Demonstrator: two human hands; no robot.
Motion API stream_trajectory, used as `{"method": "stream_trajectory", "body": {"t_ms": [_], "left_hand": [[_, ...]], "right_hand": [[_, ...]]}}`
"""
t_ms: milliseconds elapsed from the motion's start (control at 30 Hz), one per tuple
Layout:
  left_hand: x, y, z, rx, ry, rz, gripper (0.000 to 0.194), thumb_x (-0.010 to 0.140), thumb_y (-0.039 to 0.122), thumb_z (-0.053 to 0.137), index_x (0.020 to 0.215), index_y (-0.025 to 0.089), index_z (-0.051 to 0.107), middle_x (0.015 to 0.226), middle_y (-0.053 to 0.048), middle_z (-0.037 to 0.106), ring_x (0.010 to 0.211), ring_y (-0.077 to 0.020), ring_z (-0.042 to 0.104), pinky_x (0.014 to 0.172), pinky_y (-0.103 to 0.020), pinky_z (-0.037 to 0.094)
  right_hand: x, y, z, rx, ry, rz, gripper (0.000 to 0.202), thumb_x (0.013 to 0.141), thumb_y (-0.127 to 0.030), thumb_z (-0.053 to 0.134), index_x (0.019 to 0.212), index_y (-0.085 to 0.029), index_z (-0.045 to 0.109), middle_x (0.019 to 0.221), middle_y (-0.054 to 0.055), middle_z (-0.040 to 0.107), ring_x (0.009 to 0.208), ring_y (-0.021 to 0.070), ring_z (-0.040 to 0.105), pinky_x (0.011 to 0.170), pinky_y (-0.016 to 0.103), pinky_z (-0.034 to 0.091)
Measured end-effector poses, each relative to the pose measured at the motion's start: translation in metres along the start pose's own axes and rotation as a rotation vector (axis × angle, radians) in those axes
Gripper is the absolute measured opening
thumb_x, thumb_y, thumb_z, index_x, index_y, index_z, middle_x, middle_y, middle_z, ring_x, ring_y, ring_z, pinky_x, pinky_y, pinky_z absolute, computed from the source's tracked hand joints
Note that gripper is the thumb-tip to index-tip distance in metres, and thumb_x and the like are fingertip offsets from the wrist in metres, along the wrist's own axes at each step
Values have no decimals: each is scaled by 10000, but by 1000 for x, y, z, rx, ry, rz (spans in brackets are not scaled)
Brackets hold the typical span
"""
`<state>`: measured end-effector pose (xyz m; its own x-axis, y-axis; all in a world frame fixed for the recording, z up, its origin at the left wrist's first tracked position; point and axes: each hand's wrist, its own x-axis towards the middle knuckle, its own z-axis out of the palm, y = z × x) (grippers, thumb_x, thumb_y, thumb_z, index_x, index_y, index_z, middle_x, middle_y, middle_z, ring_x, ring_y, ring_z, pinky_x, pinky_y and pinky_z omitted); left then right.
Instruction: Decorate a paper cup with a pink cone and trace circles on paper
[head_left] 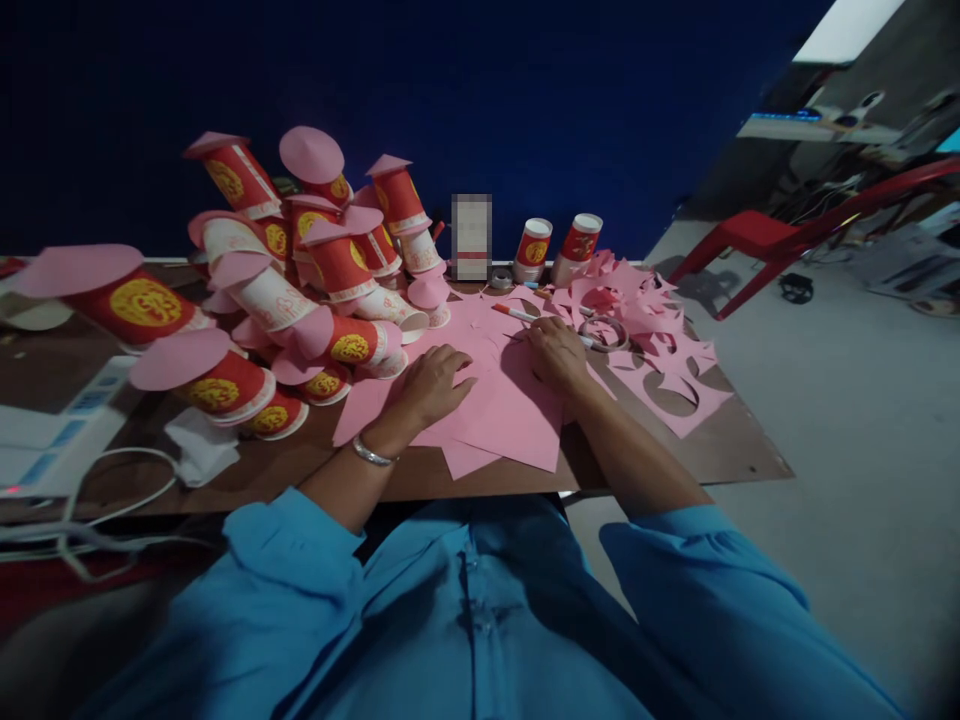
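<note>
My left hand (pixel 437 383) rests on the pink paper sheets (pixel 506 425), its fingers stretched out with nothing in them. Fingers curled, my right hand (pixel 556 352) lies on the right part of the same sheets. A thin dark tip shows at its left side and a whitish end at its right; what it holds I cannot make out. Just beyond it lies a white marker (pixel 514 312) with an orange end. A roll of tape (pixel 604 333) sits to the right of this hand.
Many red and white paper cups (pixel 349 265) with pink cone tops crowd the left side. Two capless cups (pixel 534 245) stand at the back, near a blurred upright screen (pixel 471 237). Cut pink scraps (pixel 679 385) cover the right. White cables (pixel 90 530) hang front left; a red chair (pixel 750 235) stands beyond.
</note>
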<state>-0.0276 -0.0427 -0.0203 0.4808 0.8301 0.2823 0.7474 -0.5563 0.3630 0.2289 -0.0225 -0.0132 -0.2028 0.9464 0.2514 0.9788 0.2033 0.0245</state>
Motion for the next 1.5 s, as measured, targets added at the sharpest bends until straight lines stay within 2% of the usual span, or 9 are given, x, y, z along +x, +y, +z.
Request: {"method": "stream_trajectory", "body": {"t_ms": [233,467,667,800,967,1200,1333,1500], "left_hand": [[-1,7,-7,-41,-54,-43,161,893,290,746,1008,203,672,985,-69,724,931,-257,671,890,-422,552],[-2,5,-4,-96,-32,-3,185,870,276,771,949,223,612,1013,-66,692,977,-264,646,892,-424,549],[-2,9,-6,-89,-71,-17,385,848,332,826,1155,208,630,1109,-81,699,1061,-290,650,966,-463,540],[-4,8,-6,-65,-94,-9,284,863,362,815,1060,223,666,1123,-78,672,1086,-291,634,991,-472,536],[-4,7,-4,-76,-78,32,261,840,348,820,946,234,611,1088,-62,665,1058,-286,625,963,-470,529],[-1,6,-8,-277,-100,-109,262,842,238,763,1060,249,618,931,-11,735,858,-225,698,762,-355,522],[1,2,-11,-231,-99,-51,132,848,277,760,962,245,703,938,-17,775,876,-227,714,818,-367,534],[3,-1,-14,-235,-149,-29,17,851,252,726,848,235,725,930,-23,799,890,-230,728,873,-378,543]], "right_hand": [[2,0,-2,26,-3,-8,377,1086,-224,408,1196,-122,753,1321,190,727,1217,330,595,983,448,473],[0,-1,-1,94,42,-90,322,1040,-214,481,1183,-145,761,1350,184,720,1260,345,574,1005,463,445],[-1,-3,-1,139,64,-158,288,1026,-207,530,1191,-142,757,1345,187,718,1280,341,567,1009,449,422],[-1,-5,0,150,39,-181,284,1036,-215,536,1209,-133,746,1350,182,714,1292,339,571,1017,445,417],[-1,-6,1,172,60,-194,274,1017,-196,550,1198,-147,748,1354,169,714,1281,336,580,1030,444,424],[-2,-12,-3,158,6,-187,311,1035,-209,537,1260,-139,740,1368,165,714,1285,314,584,1031,424,440],[-3,-13,-3,128,-21,-184,337,1031,-201,538,1297,-178,744,1323,143,739,1257,302,608,1012,407,452],[-1,-3,-4,55,-29,-111,335,1048,-169,459,1141,-155,780,1174,177,763,1149,320,657,974,433,455]]}}
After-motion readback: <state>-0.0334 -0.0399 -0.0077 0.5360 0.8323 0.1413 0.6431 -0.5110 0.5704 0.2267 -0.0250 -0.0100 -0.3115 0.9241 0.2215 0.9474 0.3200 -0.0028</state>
